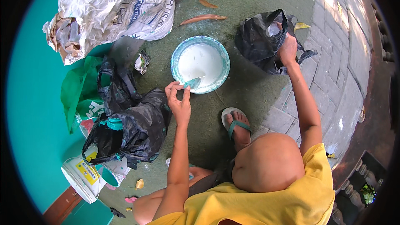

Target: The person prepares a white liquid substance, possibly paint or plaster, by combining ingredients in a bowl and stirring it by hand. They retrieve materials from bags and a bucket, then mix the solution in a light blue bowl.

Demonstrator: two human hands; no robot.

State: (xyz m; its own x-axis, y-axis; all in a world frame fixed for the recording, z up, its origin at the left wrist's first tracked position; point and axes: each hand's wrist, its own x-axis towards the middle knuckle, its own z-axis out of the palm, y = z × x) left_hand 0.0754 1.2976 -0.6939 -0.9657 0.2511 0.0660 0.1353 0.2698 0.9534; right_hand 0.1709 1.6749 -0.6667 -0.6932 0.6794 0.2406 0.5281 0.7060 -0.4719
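My left hand point(179, 100) pinches a small teal-stained scraper point(194, 83) whose blade rests on the near rim of a round bowl point(176, 54). The bowl is smeared teal and holds white paste point(202, 60). My right hand point(287, 50) reaches forward and grips the opening of a black plastic bag point(256, 39) lying right of the bowl; something pale shows inside it. Both arms come up from a yellow shirt point(271, 200) at the lower edge.
A crumpled white sack point(112, 8), a green bag point(79, 96) and black bags point(137, 129) lie along the teal wall point(29, 100). A white paint bucket point(81, 177) lies tipped at lower left. A sandalled foot point(237, 127) stands near the bowl. Grey paving point(333, 58) lies on the right.
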